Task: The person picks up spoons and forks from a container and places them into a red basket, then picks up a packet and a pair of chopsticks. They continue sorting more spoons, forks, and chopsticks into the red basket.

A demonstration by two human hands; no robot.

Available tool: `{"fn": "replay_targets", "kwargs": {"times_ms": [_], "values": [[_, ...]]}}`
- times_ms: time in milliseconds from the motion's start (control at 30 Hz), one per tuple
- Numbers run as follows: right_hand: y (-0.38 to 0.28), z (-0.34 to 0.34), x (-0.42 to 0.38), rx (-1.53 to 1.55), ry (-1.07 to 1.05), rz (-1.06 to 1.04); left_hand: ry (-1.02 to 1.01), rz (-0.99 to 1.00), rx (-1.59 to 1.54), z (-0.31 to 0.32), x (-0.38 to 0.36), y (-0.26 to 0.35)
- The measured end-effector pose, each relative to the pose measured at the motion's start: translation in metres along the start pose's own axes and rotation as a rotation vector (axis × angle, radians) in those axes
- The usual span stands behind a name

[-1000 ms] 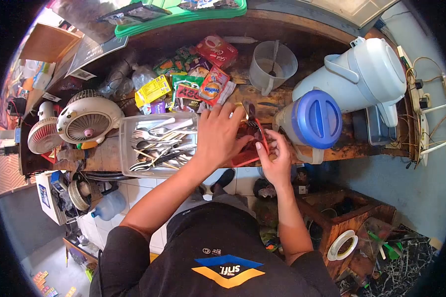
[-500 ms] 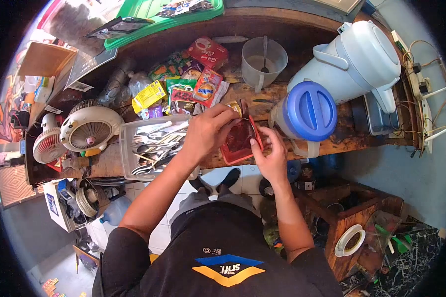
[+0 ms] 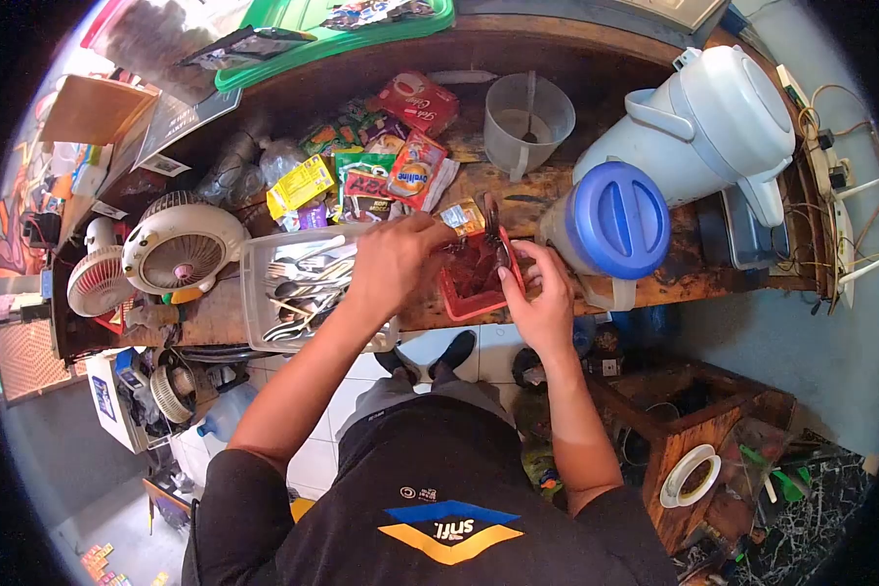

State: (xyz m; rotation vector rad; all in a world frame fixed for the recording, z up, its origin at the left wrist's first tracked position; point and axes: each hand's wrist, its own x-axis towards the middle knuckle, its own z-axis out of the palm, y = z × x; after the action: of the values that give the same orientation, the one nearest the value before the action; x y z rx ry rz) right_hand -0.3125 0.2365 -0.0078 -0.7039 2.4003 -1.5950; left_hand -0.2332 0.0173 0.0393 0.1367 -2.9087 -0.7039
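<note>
We see the red tub (image 3: pixel 480 311) at the near edge of the table (image 3: pixel 523 200), right of the clear box (image 3: pixel 248 293) of spoons and forks (image 3: pixel 308 265). The right hand (image 3: pixel 542 291) pinches the tub's right side, maybe to keep it still. The left hand (image 3: pixel 393 259) is bent narrow by its left side; we cannot tell if it holds anything. Perhaps the 2 sit close for easy reach.
</note>
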Motion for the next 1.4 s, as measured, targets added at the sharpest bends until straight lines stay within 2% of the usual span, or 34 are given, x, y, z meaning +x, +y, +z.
{"fn": "replay_targets", "kwargs": {"times_ms": [100,167,300,367,500,567,700,800,867,900,967,1000,1033,1067,1100,1167,1233,1400], "values": [[0.002,0.0,0.001,-0.032,0.008,-0.028,0.053,0.088,0.062,0.005,0.004,-0.003],[-0.002,-0.001,0.0,-0.038,-0.001,-0.016,0.037,0.174,-0.039,0.003,0.004,-0.001],[0.001,0.001,-0.001,0.003,-0.008,0.009,0.052,0.194,-0.048,-0.01,0.011,0.006],[-0.001,0.0,-0.001,-0.02,0.002,-0.018,0.111,0.289,0.004,-0.017,0.017,0.01],[-0.003,-0.001,0.0,-0.074,0.001,-0.034,0.077,0.393,0.099,-0.02,0.017,0.016],[0.0,0.001,0.0,-0.045,0.018,-0.041,0.006,0.546,0.151,-0.015,0.018,0.009],[-0.003,-0.002,0.0,-0.033,-0.009,-0.016,0.016,0.632,0.086,-0.006,0.021,-0.007],[-0.002,0.001,-0.002,-0.026,-0.004,-0.03,0.04,0.56,0.114,-0.003,0.021,-0.007],[-0.011,0.0,-0.001,-0.038,0.066,-0.114,0.116,0.345,0.046,0.0,0.02,-0.003],[-0.011,-0.001,0.001,-0.039,0.066,-0.113,0.115,0.346,0.045,-0.003,0.019,-0.001],[-0.011,-0.004,0.004,-0.151,0.155,-0.399,0.092,0.146,-0.01,-0.014,0.015,0.003],[-0.012,-0.009,0.003,-0.152,0.156,-0.398,0.094,0.101,-0.033,-0.021,0.011,0.004],[-0.015,-0.016,0.002,-0.188,0.056,-0.461,0.092,0.104,-0.033,-0.028,0.01,0.005],[-0.019,-0.019,0.0,-0.221,-0.048,-0.525,0.001,0.029,-0.052,-0.035,0.008,0.005],[-0.027,-0.019,0.0,-0.217,-0.051,-0.525,-0.087,-0.049,-0.072,-0.039,0.006,0.005],[-0.044,-0.012,0.0,-0.238,-0.276,-0.55,-0.035,-0.02,-0.07,-0.028,0.003,0.001],[-0.037,0.003,-0.002,-0.259,-0.27,-0.575,-0.043,0.037,0.005,-0.013,0.004,-0.007],[-0.036,0.008,-0.001,-0.341,-0.203,-0.615,0.008,0.006,-0.092,0.001,0.006,-0.009]]}}
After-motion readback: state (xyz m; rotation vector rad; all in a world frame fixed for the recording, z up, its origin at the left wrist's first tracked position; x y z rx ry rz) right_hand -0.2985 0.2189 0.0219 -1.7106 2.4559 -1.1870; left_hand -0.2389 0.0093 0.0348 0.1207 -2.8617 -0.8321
